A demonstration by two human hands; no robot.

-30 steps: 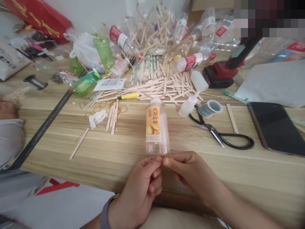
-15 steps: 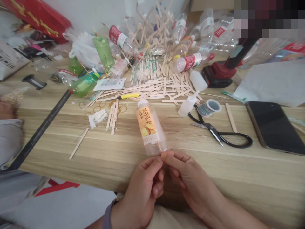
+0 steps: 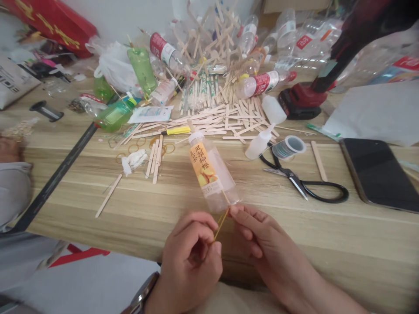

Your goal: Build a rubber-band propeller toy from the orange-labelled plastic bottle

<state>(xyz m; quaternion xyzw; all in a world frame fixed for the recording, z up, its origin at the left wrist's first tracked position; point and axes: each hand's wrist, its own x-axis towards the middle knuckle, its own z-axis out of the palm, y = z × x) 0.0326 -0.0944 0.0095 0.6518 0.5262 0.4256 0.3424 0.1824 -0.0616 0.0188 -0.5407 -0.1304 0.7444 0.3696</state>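
Observation:
A clear plastic bottle [image 3: 225,172] with an orange-yellow fruit label lies on the table, its white cap pointing away from me and its base toward me. Through its wall a thin stick [image 3: 225,194] shows near the base. My left hand [image 3: 196,253] is closed, pinching a yellow rubber band [image 3: 221,225] stretched down from the bottle's base. At that base my right hand [image 3: 258,237] is closed, thumb and fingertips pressed together where the band meets the bottle. Exactly what sits under the right fingertips is hidden.
Right of the bottle lie black-handled scissors [image 3: 297,179], a thread spool [image 3: 288,147], a white squeeze bottle [image 3: 259,143] and a phone [image 3: 381,172]. Wooden craft sticks [image 3: 209,120], plastic bottles and a red-black power tool [image 3: 303,100] crowd the back. Another person's hand [image 3: 9,149] is at the left edge.
My left hand has drawn back toward me and down, pulling the rubber band into view. The bottle's base has shifted slightly right along with my right hand.

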